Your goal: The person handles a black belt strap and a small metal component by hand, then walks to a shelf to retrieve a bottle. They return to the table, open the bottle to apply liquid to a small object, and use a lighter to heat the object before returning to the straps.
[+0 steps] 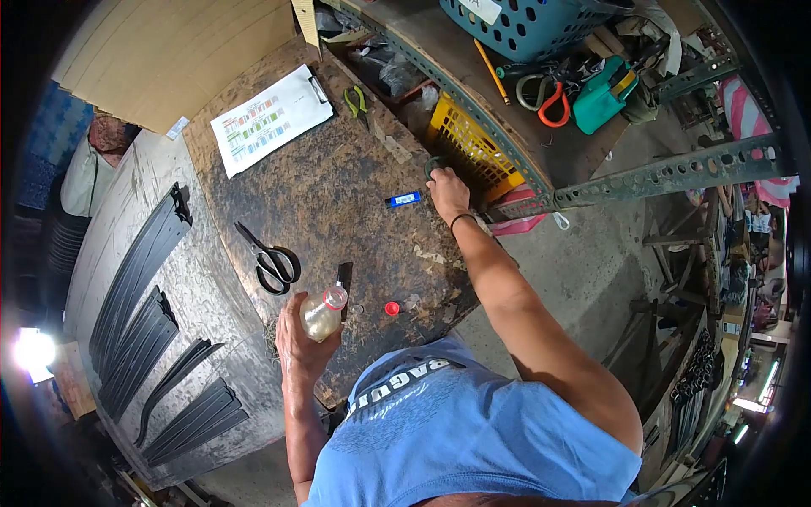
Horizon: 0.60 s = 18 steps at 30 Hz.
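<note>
My left hand (pixel 297 340) is wrapped round a clear bottle (pixel 319 321), tilted with its uncapped mouth facing up and to the right. A red bottle cap (pixel 392 308) lies on the worn wooden tabletop (pixel 329 190), to the right of the bottle. My right hand (pixel 449 193) reaches to the table's far right edge, beside a yellow basket (pixel 478 145). Its fingers are curled at a dark round thing that I cannot make out. Just left of that hand lies a small blue box (pixel 404 199). Black-handled scissors (pixel 274 264) rest above my left hand.
A clipboard with a printed sheet (pixel 272 120) and green-handled pliers (pixel 356 102) lie at the back. Bundles of black strips (pixel 139 275) cover the grey surface at left. A metal-edged shelf (pixel 507 127) holds a teal basket (pixel 528 29) and orange-handled scissors (pixel 553 106).
</note>
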Available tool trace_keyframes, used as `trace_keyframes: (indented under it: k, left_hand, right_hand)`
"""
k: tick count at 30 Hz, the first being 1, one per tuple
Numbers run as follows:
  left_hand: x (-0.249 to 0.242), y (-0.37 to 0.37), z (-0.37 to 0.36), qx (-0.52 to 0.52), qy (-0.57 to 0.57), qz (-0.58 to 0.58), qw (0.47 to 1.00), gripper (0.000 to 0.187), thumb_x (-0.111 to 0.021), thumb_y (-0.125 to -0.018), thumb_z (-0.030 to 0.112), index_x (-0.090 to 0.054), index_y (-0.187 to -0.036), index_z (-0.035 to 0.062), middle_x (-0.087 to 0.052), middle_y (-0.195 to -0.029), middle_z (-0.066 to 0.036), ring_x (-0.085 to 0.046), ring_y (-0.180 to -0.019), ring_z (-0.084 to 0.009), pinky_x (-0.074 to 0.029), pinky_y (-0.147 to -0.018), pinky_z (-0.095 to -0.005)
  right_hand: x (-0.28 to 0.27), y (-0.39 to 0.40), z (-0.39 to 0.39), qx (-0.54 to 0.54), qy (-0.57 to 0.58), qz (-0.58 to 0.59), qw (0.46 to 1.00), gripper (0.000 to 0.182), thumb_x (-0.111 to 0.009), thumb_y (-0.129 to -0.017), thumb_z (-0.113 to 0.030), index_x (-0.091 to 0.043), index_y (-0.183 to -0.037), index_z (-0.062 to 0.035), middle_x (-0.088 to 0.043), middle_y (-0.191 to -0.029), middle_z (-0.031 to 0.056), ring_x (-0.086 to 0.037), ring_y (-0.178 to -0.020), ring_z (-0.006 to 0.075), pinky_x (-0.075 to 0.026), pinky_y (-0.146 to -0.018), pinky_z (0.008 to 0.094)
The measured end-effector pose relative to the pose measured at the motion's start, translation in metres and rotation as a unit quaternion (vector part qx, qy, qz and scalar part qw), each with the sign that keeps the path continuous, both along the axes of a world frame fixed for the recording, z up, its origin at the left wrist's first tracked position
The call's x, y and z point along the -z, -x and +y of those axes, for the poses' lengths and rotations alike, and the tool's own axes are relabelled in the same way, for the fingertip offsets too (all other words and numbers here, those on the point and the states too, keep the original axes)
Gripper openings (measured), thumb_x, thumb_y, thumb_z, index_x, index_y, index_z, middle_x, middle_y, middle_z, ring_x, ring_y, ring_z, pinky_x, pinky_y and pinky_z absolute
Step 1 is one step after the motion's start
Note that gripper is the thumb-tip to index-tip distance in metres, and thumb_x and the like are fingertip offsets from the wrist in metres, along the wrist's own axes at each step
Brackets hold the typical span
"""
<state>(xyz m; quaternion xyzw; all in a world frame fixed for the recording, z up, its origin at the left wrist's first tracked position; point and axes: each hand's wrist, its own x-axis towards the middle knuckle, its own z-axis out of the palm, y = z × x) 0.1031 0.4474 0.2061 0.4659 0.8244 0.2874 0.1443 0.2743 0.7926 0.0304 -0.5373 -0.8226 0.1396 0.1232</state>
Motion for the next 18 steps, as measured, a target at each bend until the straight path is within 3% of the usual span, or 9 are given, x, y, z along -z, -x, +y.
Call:
trace_keyframes:
  k: [6,8,10,14,16,18]
  left_hand:
    - [0.002,0.004,0.004,-0.012,-0.018,0.001,1.0,0.082,-0.086,-0.056,0.013,-0.048,-0.128,0.006,-0.06,-0.112,-0.018,-0.059,-0.104,-0.0376,-0.048,-0.09,-0.0454]
    - [-0.001,0.005,0.003,-0.007,-0.024,0.014,1.0,0.081,-0.086,-0.057,0.012,-0.048,-0.128,0.006,-0.06,-0.111,-0.017,-0.059,-0.103,-0.0377,-0.048,-0.089,-0.0455]
    - [-0.003,0.007,0.002,-0.023,-0.013,0.0,1.0,0.081,-0.086,-0.058,0.013,-0.048,-0.129,0.006,-0.06,-0.112,-0.017,-0.059,-0.103,-0.0374,-0.047,-0.09,-0.0455]
    - [-0.007,0.012,0.002,-0.03,-0.013,-0.008,0.999,0.081,-0.086,-0.058,0.014,-0.048,-0.129,0.006,-0.06,-0.114,-0.017,-0.059,-0.105,-0.0365,-0.047,-0.091,-0.0449]
    - [-0.01,0.013,0.003,-0.03,-0.017,0.01,0.999,0.081,-0.086,-0.061,0.012,-0.047,-0.131,0.0026,-0.059,-0.119,-0.018,-0.059,-0.111,-0.0344,-0.047,-0.094,-0.0405]
    - [-0.015,0.013,0.004,-0.034,-0.021,0.001,0.999,0.081,-0.086,-0.061,0.012,-0.047,-0.131,0.0024,-0.059,-0.119,-0.018,-0.059,-0.11,-0.0342,-0.047,-0.094,-0.0405]
  right_hand:
    - [-0.016,0.001,-0.002,-0.018,0.012,0.001,1.0,0.019,-0.068,-0.086,-0.026,-0.063,-0.095,-0.0104,-0.058,-0.102,0.0143,-0.062,-0.092,0.0369,-0.052,-0.075,0.0485]
    - [-0.024,0.007,-0.009,-0.009,0.027,0.048,0.998,0.021,-0.066,-0.087,-0.025,-0.063,-0.099,-0.0082,-0.057,-0.107,0.0143,-0.061,-0.097,0.0382,-0.051,-0.082,0.0478]
    - [-0.022,0.008,-0.014,-0.12,0.021,0.051,0.991,0.025,-0.069,-0.084,-0.025,-0.063,-0.101,-0.0077,-0.057,-0.11,0.0123,-0.058,-0.101,0.0353,-0.05,-0.086,0.0454]
    - [-0.025,0.023,-0.041,-0.205,0.003,0.035,0.978,0.028,-0.072,-0.081,-0.023,-0.063,-0.103,-0.0085,-0.058,-0.111,0.0098,-0.053,-0.108,0.0319,-0.048,-0.091,0.0447]
    - [-0.021,0.03,-0.039,-0.215,0.003,-0.088,0.973,0.03,-0.075,-0.078,-0.022,-0.064,-0.103,-0.0104,-0.058,-0.113,0.0081,-0.051,-0.114,0.0304,-0.046,-0.093,0.0464]
    - [-0.029,0.037,-0.036,-0.229,0.044,-0.129,0.964,0.026,-0.07,-0.082,-0.019,-0.063,-0.105,-0.0082,-0.058,-0.114,0.0091,-0.05,-0.115,0.031,-0.044,-0.094,0.0485]
